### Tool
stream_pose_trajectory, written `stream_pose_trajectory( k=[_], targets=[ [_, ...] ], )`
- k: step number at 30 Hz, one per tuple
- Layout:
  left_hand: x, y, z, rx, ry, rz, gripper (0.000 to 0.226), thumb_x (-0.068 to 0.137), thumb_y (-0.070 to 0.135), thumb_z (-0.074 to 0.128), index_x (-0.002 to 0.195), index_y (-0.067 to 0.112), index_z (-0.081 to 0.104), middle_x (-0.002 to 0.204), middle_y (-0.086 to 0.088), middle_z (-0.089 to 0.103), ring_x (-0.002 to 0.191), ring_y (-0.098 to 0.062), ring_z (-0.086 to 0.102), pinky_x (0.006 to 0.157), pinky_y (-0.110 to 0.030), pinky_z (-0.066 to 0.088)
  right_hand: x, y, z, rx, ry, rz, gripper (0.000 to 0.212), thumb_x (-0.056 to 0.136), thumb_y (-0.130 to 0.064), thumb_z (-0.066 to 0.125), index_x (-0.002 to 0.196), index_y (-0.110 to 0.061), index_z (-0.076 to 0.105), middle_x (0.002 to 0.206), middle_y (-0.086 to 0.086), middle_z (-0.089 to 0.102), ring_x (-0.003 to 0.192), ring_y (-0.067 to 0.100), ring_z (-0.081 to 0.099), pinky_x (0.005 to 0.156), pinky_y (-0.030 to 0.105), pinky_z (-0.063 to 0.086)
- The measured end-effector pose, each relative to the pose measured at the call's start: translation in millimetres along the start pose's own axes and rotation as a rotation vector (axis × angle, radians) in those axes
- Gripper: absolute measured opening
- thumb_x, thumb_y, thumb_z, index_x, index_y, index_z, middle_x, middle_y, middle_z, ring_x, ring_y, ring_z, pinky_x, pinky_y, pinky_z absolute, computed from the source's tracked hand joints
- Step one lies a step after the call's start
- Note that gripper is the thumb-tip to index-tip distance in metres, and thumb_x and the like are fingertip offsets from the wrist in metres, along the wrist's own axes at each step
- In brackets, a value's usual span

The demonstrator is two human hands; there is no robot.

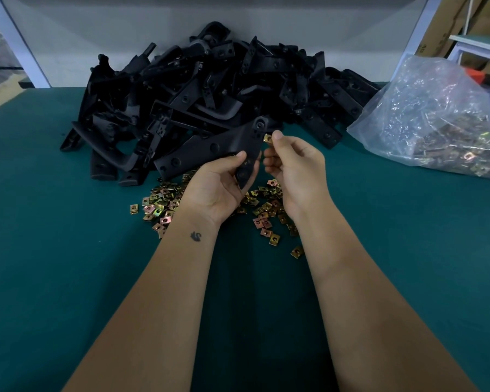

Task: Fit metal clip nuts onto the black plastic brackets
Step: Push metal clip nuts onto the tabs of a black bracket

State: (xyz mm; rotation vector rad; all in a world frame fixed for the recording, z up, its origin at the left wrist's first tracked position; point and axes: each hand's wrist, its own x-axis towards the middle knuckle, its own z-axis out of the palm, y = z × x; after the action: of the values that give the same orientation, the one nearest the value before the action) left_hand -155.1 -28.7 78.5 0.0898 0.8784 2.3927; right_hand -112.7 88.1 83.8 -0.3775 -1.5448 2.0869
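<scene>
Both forearms bare, no sleeves in view. Left hand (218,185), right hand (297,171): no gloves, rings or watch. Small dark tattoo (195,236) on left wrist

No text is legible anywhere (marks on the cardboard boxes (447,26) are too blurred).

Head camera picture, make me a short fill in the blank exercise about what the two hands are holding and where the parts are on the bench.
1. The left hand holds a black plastic ____.
2. The right hand pinches one metal clip ____ between its fingertips.
3. Loose clip nuts lie scattered on the ____ mat under the hands.
4. The clear plastic bag sits to the person's ____.

Missing words: bracket; nut; green; right
</scene>
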Motion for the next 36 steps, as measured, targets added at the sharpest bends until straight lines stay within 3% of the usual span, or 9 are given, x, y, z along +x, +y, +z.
stream_pose_trajectory(
  k=[4,8,13,18,26,30,36],
  targets=[
    [0.4,0.4,-0.4,-0.009,-0.017,-0.023,0.018,0.094,-0.001,0.048,0.102,0.002,0.064,0.089,-0.009,0.073,0.079,-0.016,0.071,0.082,-0.025,0.058,-1.0,-0.4,1.7,-0.024,-0.012,-0.004,0.019,0.096,-0.019,0.062,0.078,-0.014,0.066,0.066,-0.003,0.065,0.062,0.008,0.059,0.061,0.023,0.051],
    [1.9,0.3,-2.7,-0.050,-0.036,-0.059,0.023,0.092,0.001,0.046,0.111,0.000,0.058,0.096,-0.012,0.067,0.085,-0.019,0.065,0.080,-0.025,0.058,-2.2,-1.1,3.8,-0.078,-0.013,-0.023,0.020,0.097,-0.018,0.062,0.078,-0.014,0.066,0.065,-0.003,0.064,0.061,0.009,0.059,0.060,0.022,0.051],
    [1.9,0.6,-4.0,-0.030,-0.065,-0.069,0.026,0.077,0.005,0.058,0.103,0.001,0.061,0.086,-0.011,0.071,0.074,-0.019,0.071,0.071,-0.028,0.059,-3.7,-2.8,4.6,-0.107,0.004,-0.047,0.019,0.096,-0.016,0.062,0.078,-0.013,0.067,0.065,-0.003,0.063,0.062,0.008,0.059,0.062,0.021,0.052],
    [3.1,-0.2,-4.2,0.001,0.020,-0.038,0.011,0.090,0.014,0.064,0.097,0.006,0.067,0.085,-0.008,0.074,0.074,-0.016,0.072,0.064,-0.024,0.058,-4.8,-2.6,5.3,-0.132,-0.031,-0.073,0.019,0.096,-0.017,0.062,0.078,-0.014,0.068,0.066,-0.003,0.063,0.063,0.010,0.058,0.063,0.021,0.053],
    [2.7,-0.2,-4.9,-0.003,0.009,-0.043,0.014,0.090,0.015,0.065,0.088,0.004,0.074,0.088,-0.009,0.074,0.075,-0.016,0.072,0.061,-0.020,0.056,-4.6,-2.6,3.7,-0.147,-0.097,-0.097,0.010,0.090,-0.009,0.069,0.082,-0.013,0.072,0.066,-0.009,0.066,0.062,0.004,0.060,0.063,0.019,0.052],
    [2.8,-2.2,-3.6,0.034,-0.030,-0.029,0.020,0.083,0.017,0.067,0.099,0.006,0.069,0.088,-0.007,0.074,0.078,-0.015,0.072,0.063,-0.022,0.056,-2.9,-3.7,-1.4,-0.051,-0.133,-0.056,0.013,0.088,-0.006,0.069,0.079,-0.014,0.073,0.065,-0.006,0.063,0.061,0.007,0.054,0.064,0.023,0.048],
    [3.2,-3.0,-2.7,0.049,-0.008,-0.048,0.017,0.092,0.018,0.063,0.103,0.006,0.067,0.090,-0.006,0.072,0.087,-0.017,0.068,0.064,-0.022,0.056,-1.5,-0.2,-3.2,0.025,-0.151,-0.012,0.018,0.089,-0.008,0.068,0.074,-0.017,0.073,0.057,-0.007,0.054,0.056,0.007,0.046,0.062,0.025,0.041]
  ],
)
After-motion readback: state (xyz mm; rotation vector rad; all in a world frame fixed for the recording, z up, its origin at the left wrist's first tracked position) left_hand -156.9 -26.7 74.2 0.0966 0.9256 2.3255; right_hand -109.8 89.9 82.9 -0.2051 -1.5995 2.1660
